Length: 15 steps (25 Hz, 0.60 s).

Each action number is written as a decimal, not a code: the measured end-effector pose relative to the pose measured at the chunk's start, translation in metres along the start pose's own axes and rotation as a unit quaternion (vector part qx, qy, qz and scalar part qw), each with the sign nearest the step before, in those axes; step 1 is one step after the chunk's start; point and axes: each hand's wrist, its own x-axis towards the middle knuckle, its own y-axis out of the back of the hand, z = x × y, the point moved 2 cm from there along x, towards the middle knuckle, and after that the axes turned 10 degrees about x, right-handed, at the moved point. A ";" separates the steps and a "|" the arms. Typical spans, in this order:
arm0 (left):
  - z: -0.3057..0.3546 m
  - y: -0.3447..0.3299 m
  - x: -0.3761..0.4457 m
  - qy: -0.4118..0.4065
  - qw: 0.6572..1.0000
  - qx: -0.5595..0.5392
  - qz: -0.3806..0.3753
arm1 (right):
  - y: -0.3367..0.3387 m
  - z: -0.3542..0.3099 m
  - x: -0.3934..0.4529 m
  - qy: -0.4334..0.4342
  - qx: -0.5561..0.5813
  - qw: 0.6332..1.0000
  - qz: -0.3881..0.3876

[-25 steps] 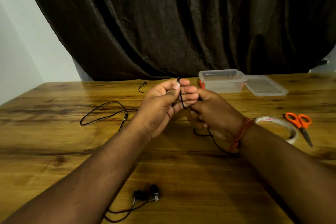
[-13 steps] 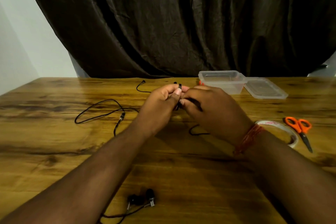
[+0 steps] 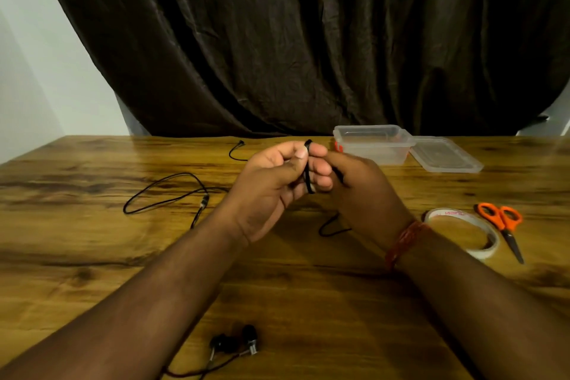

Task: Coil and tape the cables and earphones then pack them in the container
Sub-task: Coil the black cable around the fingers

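Currently: coiling step in hand, judged from the hands alone.
Left hand (image 3: pixel 274 185): raised above the table (image 3: pixel 92 256), fingers curled partway, thumb pressing black cable (image 3: pixel 309 174) turns against the fingertips.
Cable: wrapped as a small loop round the left fingers; loose tail drooping to the wood under the right wrist.
Right hand (image 3: pixel 361 191): close beside the left, touching it; fingers closed round the free run of the same cable, exact pinch hidden.
Second cable (image 3: pixel 172 191): lying uncoiled on the table, left of the hands, well apart.
Earphones (image 3: pixel 237 344): resting near the front edge, untouched.
Container (image 3: pixel 373 143): open, at the far side; lid (image 3: pixel 444 154) just beside it.
Tape roll (image 3: pixel 462 233): right of the right wrist, scissors (image 3: pixel 502 225) next to it.
Progress: early; nothing visibly taped, container contents hard to tell.
Next move calls for: winding in the remaining tail, keeping the loop pinched, then reaching for tape.
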 end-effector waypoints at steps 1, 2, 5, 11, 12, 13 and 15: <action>0.001 0.001 0.000 -0.005 1.000 -0.015 0.007 | -0.004 0.000 -0.002 0.009 -0.005 1.000 -0.008; 0.001 0.002 0.000 -0.008 0.999 -0.028 0.017 | -0.007 -0.001 -0.003 0.014 -0.018 1.000 -0.011; 0.003 0.007 0.003 -0.018 0.996 -0.061 0.063 | -0.014 -0.003 -0.002 0.002 -0.056 0.997 -0.044; 0.003 0.016 0.007 -0.022 0.989 0.045 0.139 | -0.017 -0.017 -0.010 0.011 -0.146 0.980 -0.138; 0.002 0.015 0.007 -0.014 0.985 0.099 0.139 | -0.015 -0.020 -0.010 0.025 -0.158 0.979 -0.128; 0.000 0.015 0.006 -0.003 0.978 0.160 0.134 | -0.011 -0.023 -0.009 0.037 -0.153 0.981 -0.112; -0.006 0.012 0.005 0.026 0.956 0.273 0.103 | -0.003 -0.024 -0.006 0.046 -0.107 0.991 -0.072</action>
